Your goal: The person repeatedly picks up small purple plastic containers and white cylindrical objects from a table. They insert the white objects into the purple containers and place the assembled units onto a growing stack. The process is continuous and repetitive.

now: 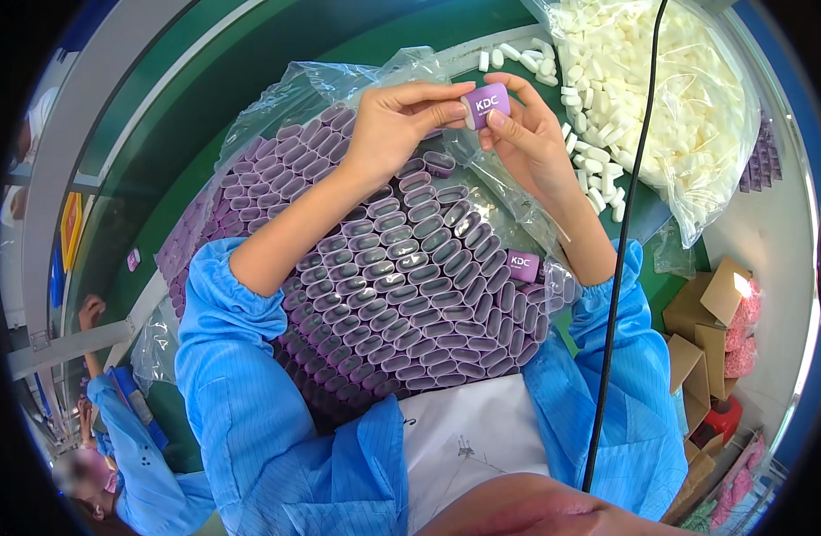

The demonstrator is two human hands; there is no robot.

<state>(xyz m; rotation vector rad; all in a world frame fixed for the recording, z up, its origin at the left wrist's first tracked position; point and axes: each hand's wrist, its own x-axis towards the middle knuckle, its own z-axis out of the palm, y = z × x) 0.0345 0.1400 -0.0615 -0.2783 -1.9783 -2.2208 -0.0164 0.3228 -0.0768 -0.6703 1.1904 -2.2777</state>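
My left hand (400,121) and my right hand (527,134) meet above the green table and together pinch one small purple oval shell (488,104) with white lettering. A white piece shows at the shell's left end, between my fingers. Below the hands lies a clear plastic bag (321,85) spread open, packed with several rows of empty purple oval shells (410,286) standing on end. One more lettered purple shell (523,264) lies on its side at the right edge of that mass.
A big clear bag of white foam-like plugs (670,98) sits at the upper right, with several loose plugs (518,55) beside it. A black cable (620,250) hangs down on the right. Cardboard boxes (705,330) stand lower right. Another person in a blue sleeve (129,420) works at lower left.
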